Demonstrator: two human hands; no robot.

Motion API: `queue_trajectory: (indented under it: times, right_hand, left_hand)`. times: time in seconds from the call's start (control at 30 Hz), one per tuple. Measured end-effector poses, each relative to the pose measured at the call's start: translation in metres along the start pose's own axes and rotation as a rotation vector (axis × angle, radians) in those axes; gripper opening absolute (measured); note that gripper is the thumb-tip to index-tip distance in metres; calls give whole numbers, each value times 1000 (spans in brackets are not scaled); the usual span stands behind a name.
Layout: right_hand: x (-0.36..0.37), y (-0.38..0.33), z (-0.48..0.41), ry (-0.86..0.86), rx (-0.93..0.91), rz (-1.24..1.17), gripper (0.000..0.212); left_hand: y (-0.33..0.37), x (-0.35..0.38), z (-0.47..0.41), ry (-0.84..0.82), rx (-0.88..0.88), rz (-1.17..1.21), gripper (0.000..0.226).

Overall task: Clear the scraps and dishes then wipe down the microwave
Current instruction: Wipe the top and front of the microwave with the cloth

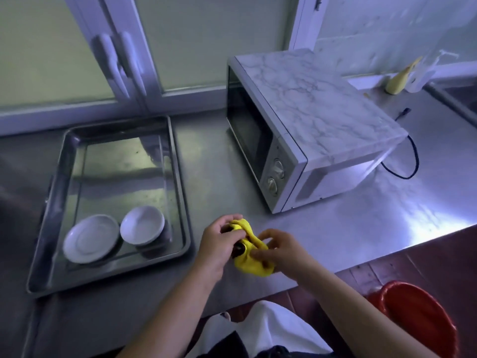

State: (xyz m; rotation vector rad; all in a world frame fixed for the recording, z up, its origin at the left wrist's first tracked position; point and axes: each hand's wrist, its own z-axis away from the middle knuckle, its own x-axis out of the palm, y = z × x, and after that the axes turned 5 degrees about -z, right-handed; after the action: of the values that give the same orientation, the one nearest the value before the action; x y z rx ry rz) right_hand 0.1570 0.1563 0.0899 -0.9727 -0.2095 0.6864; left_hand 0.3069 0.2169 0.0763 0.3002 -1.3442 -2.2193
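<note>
Both my hands hold a crumpled yellow cloth (251, 257) just above the steel counter's front edge. My left hand (219, 246) grips its left side, where something small and dark shows between my fingers. My right hand (280, 251) pinches its right side. The white microwave (304, 125) with a marbled top stands behind, its door closed and two knobs facing left. To the left lies a metal tray (54, 202) holding a white saucer (90, 239) and a white bowl (142, 224).
A red bucket (418, 316) stands on the floor at the lower right. A black cord (410, 161) loops behind the microwave. A yellow bottle (398, 78) stands by the back wall, near a sink edge (454, 99). Cabinet doors (121, 63) rise behind the counter.
</note>
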Motion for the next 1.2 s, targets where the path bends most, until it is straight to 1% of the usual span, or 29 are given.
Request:
queue_trajectory:
  times: [0.1,0.13,0.17,0.23,0.3,0.33,0.4,0.47,0.5,0.57,0.6,0.67,0.73,0.8,0.87,0.9,1.03,1.1,1.2]
  right_hand:
    - [-1,-8,-1,-72,90,-162,18]
    - [-1,-12,1,-65,105,-221,15]
    - [-2,-16,2,-20,103,-275,13]
    - [-4,-21,3,165,45,-314,17]
    - [-4,-26,7,350,-66,-228,20]
    - [-4,-27,9,410,-126,-156,20]
    - [-2,-29,14,481,-224,-1,22]
    - [-1,-31,18,524,-279,145,30]
    - [-1,-32,19,545,-293,162,35]
    - [-2,-33,20,603,-319,92,49]
    - [-4,-34,21,638,-333,55,53]
    - [-6,-33,25,696,-357,30,54]
    - [-6,-33,30,739,-351,64,49]
    - [-5,-31,34,782,-326,73,44]
    - [-4,-29,38,817,-325,38,43]
    - [-4,-28,40,834,-328,27,43]
    - [-6,-21,47,888,-323,73,40]
    - [-10,-17,49,900,-298,131,37]
    - [-12,-16,51,890,-264,130,25]
  left_hand:
    - [3,-18,-3,-72,-36,41,37]
    - [5,-23,-4,-104,-40,37,40]
    - [6,-28,-6,-129,-39,23,42]
    - [8,-39,-12,-159,-32,-18,36]
    - [9,-49,-20,-192,-25,-76,22]
    - [8,-52,-24,-208,-19,-127,20]
    - [4,-55,-29,-237,28,-266,22]
    - [-2,-54,-32,-286,117,-406,19]
    - [-4,-53,-33,-324,154,-424,17]
    - [-8,-50,-33,-397,165,-343,17]
    - [-10,-49,-35,-430,160,-300,20]
    - [-15,-45,-38,-506,166,-277,37]
    - [-19,-39,-39,-551,234,-405,51]
    - [-23,-30,-38,-532,370,-584,51]
    - [-24,-24,-36,-479,508,-677,43]
    - [-23,-22,-36,-454,545,-706,41]
    - [-17,-22,-33,-409,584,-807,43]
    - [-12,-21,-32,-429,590,-783,44]
    - [-7,-24,-40,-449,546,-751,49]
